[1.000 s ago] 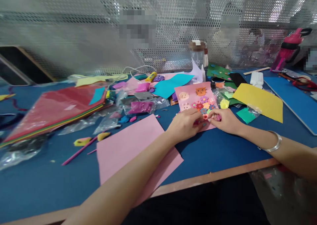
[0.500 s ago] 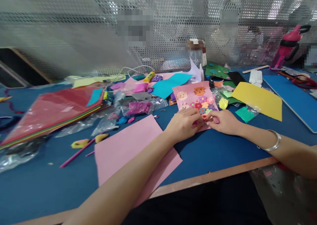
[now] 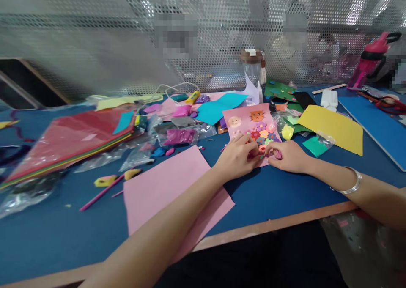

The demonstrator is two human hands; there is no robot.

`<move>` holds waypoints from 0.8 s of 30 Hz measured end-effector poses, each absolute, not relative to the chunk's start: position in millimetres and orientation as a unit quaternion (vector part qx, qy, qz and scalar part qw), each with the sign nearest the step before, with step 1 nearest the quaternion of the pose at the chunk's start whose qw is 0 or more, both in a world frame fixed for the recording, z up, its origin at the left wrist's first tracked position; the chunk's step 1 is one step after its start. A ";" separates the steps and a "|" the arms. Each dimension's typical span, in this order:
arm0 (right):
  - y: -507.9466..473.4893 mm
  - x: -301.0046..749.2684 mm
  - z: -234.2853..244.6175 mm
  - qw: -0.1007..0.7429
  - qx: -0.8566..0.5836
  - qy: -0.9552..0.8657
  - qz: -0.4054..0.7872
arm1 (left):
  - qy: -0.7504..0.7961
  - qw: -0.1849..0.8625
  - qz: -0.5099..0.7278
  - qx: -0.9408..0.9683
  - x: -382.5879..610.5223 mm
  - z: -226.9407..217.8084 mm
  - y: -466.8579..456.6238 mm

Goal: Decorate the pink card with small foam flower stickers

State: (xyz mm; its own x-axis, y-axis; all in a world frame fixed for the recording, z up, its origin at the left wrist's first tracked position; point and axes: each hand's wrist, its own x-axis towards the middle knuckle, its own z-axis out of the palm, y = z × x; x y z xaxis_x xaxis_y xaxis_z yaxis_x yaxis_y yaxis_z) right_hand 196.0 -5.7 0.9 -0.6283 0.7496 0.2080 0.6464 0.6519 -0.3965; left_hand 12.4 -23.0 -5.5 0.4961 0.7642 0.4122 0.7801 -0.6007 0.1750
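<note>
A pink card [image 3: 245,118] with foam animal faces and several foam flowers lies on the blue table [image 3: 279,190]. My left hand [image 3: 236,157] rests on the card's near left corner with fingers curled, pinching at the flowers. My right hand [image 3: 287,156] lies at the card's near right corner, fingertips pressed on a small pink foam piece [image 3: 277,154]. The fingertips of both hands nearly meet over the flower cluster [image 3: 261,135]. A silver bangle [image 3: 351,183] is on my right wrist.
A large pink sheet [image 3: 168,190] lies near the front edge. A wrapped stack of coloured sheets [image 3: 69,140] is at left. Yellow sheet [image 3: 331,128], teal sheet [image 3: 218,106], clear jar [image 3: 253,68], pink bottle [image 3: 368,61] and small bags of foam bits [image 3: 180,133] lie around. A perforated screen [image 3: 95,38] backs the table.
Both hands stay at the card's near edge; the fingers shift slightly over the flower cluster. The view wobbles a little.
</note>
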 end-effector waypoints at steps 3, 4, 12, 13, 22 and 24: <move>-5.4 196.5 0.7 0.180 -0.388 -0.892 0.144 | -0.459 -0.009 -0.240 -0.855 9.5 -5.6 -20.9; -5.4 196.6 0.7 0.180 -0.386 -0.893 0.144 | -0.461 -0.024 -0.247 -0.852 8.7 -5.2 -20.4; -4.8 196.5 0.0 0.187 -0.381 -0.895 0.137 | -0.461 -0.036 -0.272 -0.844 10.6 -3.9 -21.9; -4.5 196.4 -0.2 0.189 -0.381 -0.895 0.137 | -0.455 -0.025 -0.267 -0.849 11.6 -4.6 -22.5; -4.5 195.7 0.7 0.198 -0.378 -0.892 0.148 | -0.462 0.045 -0.225 -0.857 17.4 -4.4 -26.9; -4.7 195.8 0.9 0.195 -0.381 -0.891 0.152 | -0.457 0.058 -0.223 -0.859 17.4 -4.9 -26.9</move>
State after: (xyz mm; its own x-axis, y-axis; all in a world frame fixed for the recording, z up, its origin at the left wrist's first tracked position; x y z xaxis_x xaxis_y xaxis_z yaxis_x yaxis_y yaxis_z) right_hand 195.8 -4.7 0.9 -0.6339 0.7376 0.2325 0.6190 0.6641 -0.4193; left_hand 17.4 -26.9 -4.9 0.4822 0.7601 0.4355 0.8114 -0.5749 0.1050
